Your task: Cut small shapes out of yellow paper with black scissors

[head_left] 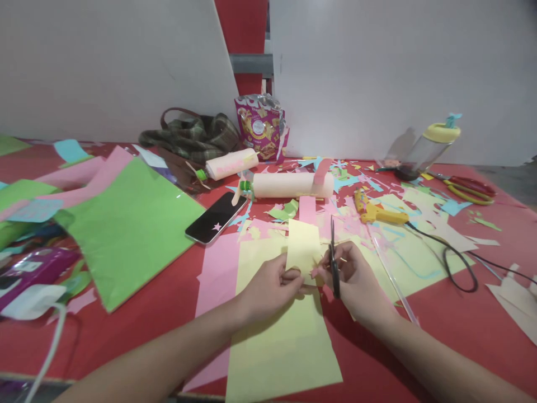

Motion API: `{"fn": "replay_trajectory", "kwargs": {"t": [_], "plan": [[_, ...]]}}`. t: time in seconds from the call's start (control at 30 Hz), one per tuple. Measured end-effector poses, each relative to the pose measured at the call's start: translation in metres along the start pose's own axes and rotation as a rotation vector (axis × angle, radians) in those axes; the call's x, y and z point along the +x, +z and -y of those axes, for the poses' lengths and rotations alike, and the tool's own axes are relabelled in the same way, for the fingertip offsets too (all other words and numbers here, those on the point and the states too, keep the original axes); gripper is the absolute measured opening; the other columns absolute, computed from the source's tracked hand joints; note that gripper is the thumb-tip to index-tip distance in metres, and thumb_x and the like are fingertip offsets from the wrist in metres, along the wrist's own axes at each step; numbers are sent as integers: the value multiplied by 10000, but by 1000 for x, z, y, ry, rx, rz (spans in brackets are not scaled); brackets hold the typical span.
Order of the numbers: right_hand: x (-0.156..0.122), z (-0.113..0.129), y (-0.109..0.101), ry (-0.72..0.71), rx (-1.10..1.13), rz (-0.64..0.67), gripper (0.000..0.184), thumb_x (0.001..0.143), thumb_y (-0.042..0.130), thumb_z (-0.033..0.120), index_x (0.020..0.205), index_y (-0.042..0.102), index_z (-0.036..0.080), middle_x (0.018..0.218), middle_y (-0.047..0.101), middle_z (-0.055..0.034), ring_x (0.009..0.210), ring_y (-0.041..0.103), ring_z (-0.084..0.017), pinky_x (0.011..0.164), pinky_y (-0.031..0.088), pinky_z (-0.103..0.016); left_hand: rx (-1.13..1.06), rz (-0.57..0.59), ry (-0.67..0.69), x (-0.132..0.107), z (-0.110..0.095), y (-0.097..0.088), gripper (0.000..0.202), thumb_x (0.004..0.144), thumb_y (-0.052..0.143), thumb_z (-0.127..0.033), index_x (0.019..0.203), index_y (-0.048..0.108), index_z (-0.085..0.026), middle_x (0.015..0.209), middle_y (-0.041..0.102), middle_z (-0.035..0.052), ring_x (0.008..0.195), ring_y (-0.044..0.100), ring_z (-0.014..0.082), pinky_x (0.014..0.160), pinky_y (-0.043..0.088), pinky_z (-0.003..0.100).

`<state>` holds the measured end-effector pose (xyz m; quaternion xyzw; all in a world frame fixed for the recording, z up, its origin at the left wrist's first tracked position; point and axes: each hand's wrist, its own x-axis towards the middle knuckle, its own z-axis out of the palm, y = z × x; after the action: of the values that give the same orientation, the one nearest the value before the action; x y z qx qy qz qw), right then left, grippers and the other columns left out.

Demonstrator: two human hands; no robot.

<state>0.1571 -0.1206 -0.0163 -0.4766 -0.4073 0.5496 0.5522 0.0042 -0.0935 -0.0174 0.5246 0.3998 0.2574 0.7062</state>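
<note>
My left hand (274,285) pinches a small piece of yellow paper (302,240) by its lower edge. Close on its right, my right hand (352,280) has scissors (334,268) hooked on it, blades pointing up and away. The fingertips of that hand also hold a tiny pink scrap (314,272) against the yellow piece's right edge. Beneath both hands lies a large yellow sheet (285,347), partly over a pink sheet (218,291). A black phone (217,217) with a small pink star on its screen rests beyond my left hand.
Paper-wrapped bottles (289,185) lie past the hands, before a snack bag (262,126). A yellow glue gun (380,212) trails its cord at right, near a clear rod (392,277). Green paper (130,229) covers the left side. Red-handled scissors (470,189) and a clear bottle (428,148) are far right.
</note>
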Motion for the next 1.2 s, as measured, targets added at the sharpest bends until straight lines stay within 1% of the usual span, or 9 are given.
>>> {"fn": "replay_trajectory", "kwargs": {"t": [0.07, 0.2, 0.3, 0.4, 0.6, 0.7, 0.87, 1.0, 1.2], "plan": [[0, -1, 0, 7, -8, 9, 313, 639, 621, 118, 713, 340, 236, 699, 511, 49, 615, 560, -113, 493, 421, -209, -18, -3, 10, 0, 1, 1, 207, 747, 477, -259, 653, 315, -172, 536, 347, -74, 653, 581, 133, 651, 454, 276], [-1, 0, 1, -9, -67, 31, 336, 615, 611, 59, 700, 338, 235, 710, 505, 50, 605, 523, -98, 583, 434, -244, -79, 43, 7, -1, -2, 6, 143, 739, 489, -259, 698, 404, -152, 634, 483, -22, 696, 572, 130, 747, 445, 318], [-1, 1, 2, -15, -114, 43, 296, 639, 580, 76, 701, 339, 235, 700, 498, 40, 566, 496, -101, 542, 420, -246, -100, 52, -1, -1, -3, 8, 129, 733, 503, -258, 750, 449, -142, 705, 549, 16, 722, 575, 137, 763, 442, 320], [-3, 0, 1, -14, -156, 52, 264, 656, 556, 95, 707, 337, 234, 668, 483, 37, 535, 476, -108, 491, 395, -239, -113, 42, -18, -1, -3, 8, 135, 727, 512, -263, 754, 471, -137, 708, 574, 24, 723, 582, 138, 768, 443, 316], [-5, -7, -1, -46, -307, 36, 262, 636, 515, 46, 714, 344, 228, 641, 456, 38, 530, 447, -111, 491, 367, -238, -127, 83, -8, -1, -5, 9, 183, 723, 519, -263, 846, 499, -129, 820, 616, 73, 750, 594, 152, 779, 437, 319], [-4, -9, 0, -56, -370, 31, 275, 612, 506, 24, 708, 348, 227, 657, 477, 32, 563, 460, -120, 520, 379, -245, -102, 91, 0, -1, -5, 9, 203, 726, 515, -255, 885, 503, -131, 837, 622, 81, 767, 593, 161, 758, 441, 311], [-4, -8, 0, -48, -420, 39, 279, 612, 499, 29, 717, 340, 233, 666, 490, 26, 588, 489, -138, 523, 395, -254, -12, 89, -5, -2, -6, 8, 204, 727, 507, -250, 888, 493, -125, 794, 625, 84, 723, 596, 179, 654, 457, 288], [-4, -8, -1, -56, -447, 46, 281, 616, 495, 29, 717, 330, 232, 665, 482, 23, 591, 494, -144, 523, 398, -257, -13, 89, 7, -3, -6, 10, 221, 730, 497, -252, 921, 485, -140, 831, 622, 82, 741, 596, 180, 660, 454, 287], [-5, -9, 0, -81, -469, 20, 292, 610, 508, 24, 710, 330, 233, 665, 460, 27, 587, 470, -136, 513, 378, -249, -16, 38, -5, -2, -5, 11, 114, 720, 503, -236, 788, 485, -146, 708, 629, 42, 671, 604, 161, 623, 457, 268]]}}
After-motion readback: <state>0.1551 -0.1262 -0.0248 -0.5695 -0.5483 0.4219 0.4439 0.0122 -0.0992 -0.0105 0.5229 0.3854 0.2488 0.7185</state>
